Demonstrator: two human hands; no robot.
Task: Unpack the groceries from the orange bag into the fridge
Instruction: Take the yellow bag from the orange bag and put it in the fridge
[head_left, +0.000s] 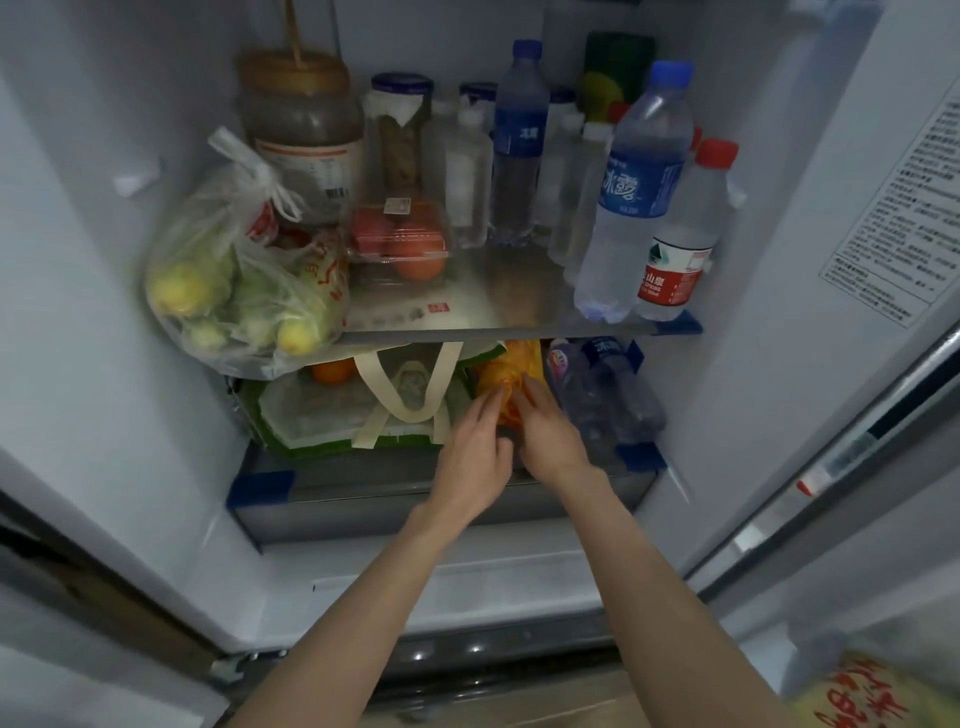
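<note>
Reaching onto the lower shelf (395, 486), I have both hands at an orange bag (511, 371). My right hand (548, 436) lies over its crinkled front, fingers curled on the film; my left hand (475, 447) comes at it from the left with fingers spread and tips touching the film. I cannot tell whether either hand truly pinches it.

Just right of the bag, clear plastic bottles (605, 400) lie on their sides, blue-labelled. To the left sits a green tote (332, 415) with cream fabric handles looping up in front; pale wrapped shapes fill it and an orange fruit (332, 370) shows at its back edge.

Above, on the glass shelf (498, 325), a knotted thin clear sack (244, 275) holds yellow-green produce and bulges over the shelf's front edge. Beside it a clear clamshell box (400, 241) holds red-orange round fruit. Behind stand a big jar (306, 140) with a woven-looking lid and a smaller blue-lidded jar (400, 135). Upright water bottles (631, 208) crowd the right side, blue caps and one red. Blue tape marks the shelf corners. A yellow printed bag (852, 696) shows blurred at bottom right, outside the fridge (78, 364).
</note>
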